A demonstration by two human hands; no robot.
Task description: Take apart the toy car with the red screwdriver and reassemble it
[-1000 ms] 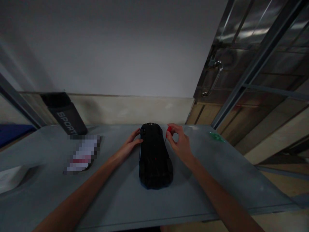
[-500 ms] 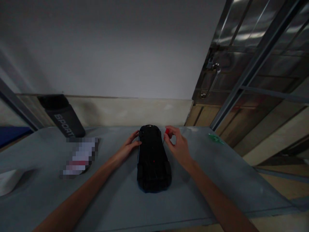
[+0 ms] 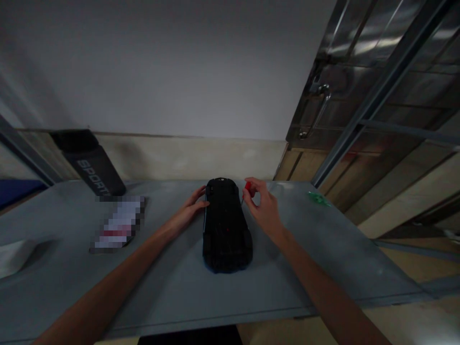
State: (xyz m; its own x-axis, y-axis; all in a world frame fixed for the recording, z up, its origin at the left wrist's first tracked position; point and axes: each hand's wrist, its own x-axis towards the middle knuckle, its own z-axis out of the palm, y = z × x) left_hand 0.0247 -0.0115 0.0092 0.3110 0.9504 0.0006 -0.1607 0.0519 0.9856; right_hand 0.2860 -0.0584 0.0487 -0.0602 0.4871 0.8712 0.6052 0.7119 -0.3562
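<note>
A black toy car [image 3: 227, 230] lies upside down on the grey table, its wheels and dark underside facing up. Against its left side rests my left hand [image 3: 189, 211], thumb and fingers gripping the edge. My right hand [image 3: 265, 208] pinches the red handle of a small screwdriver [image 3: 247, 186] just off the car's right side. The thin shaft slants down toward the car's edge; whether its tip touches the car, I cannot tell.
A dark bottle marked SPORT [image 3: 94, 167] stands at the back left, with a blurred-out flat object [image 3: 120, 223] before it. A white object [image 3: 16, 256] sits at the far left. Something small and green [image 3: 319, 199] lies near the table's right edge. A wall rises behind.
The view has tipped down a little, so everything sits higher in the picture. Both hands keep nearly the same places beside the car, and the screwdriver is still in my right hand.
</note>
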